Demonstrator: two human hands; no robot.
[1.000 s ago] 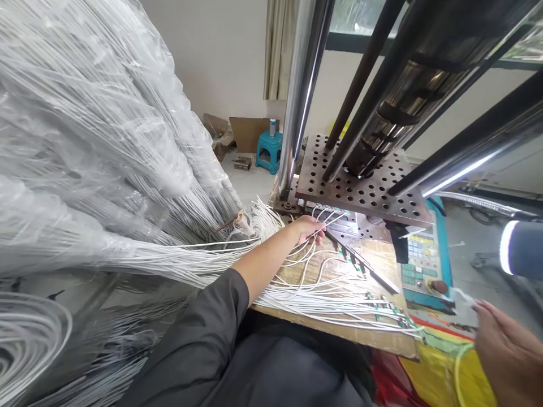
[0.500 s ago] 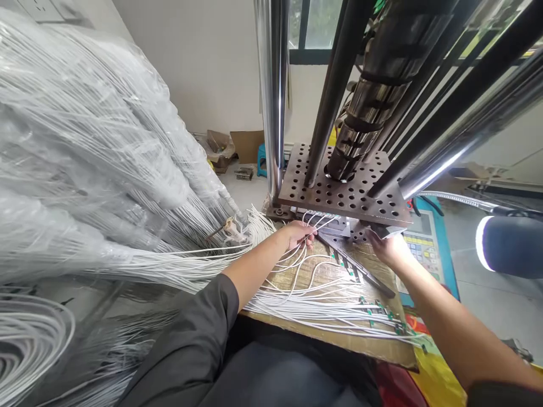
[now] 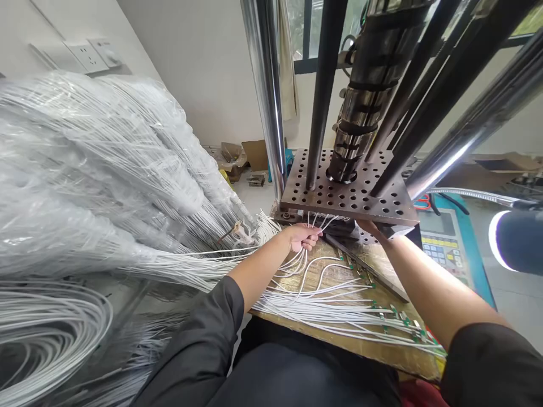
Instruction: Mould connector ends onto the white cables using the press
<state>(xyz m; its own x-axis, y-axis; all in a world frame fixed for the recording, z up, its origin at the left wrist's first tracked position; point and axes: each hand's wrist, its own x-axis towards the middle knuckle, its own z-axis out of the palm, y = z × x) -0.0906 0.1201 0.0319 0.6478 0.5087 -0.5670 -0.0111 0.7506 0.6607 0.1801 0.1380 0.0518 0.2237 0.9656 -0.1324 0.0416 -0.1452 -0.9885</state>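
Observation:
My left hand [image 3: 302,237] is closed round a bunch of thin white wires [image 3: 316,221] whose ends fan up toward the mould under the perforated steel plate [image 3: 348,195] of the press. My right hand [image 3: 374,228] reaches under the right part of that plate; its fingers are hidden by the plate. More white wires with small green tips [image 3: 365,308] lie spread over the brown work board [image 3: 382,350] in front of me. A dark metal bar [image 3: 365,270] lies slantwise on the board between my arms.
Big plastic-wrapped bundles of white wire [image 3: 97,186] fill the left side. Chrome and black columns [image 3: 267,96] rise from the plate. A control panel with buttons [image 3: 443,249] sits at the right, beside a lit lamp head [image 3: 515,242]. Cardboard boxes [image 3: 241,155] stand on the far floor.
My right hand came in from the lower right and went under the press plate. My left hand kept its hold on the wires near the mould. The camera tilted up.

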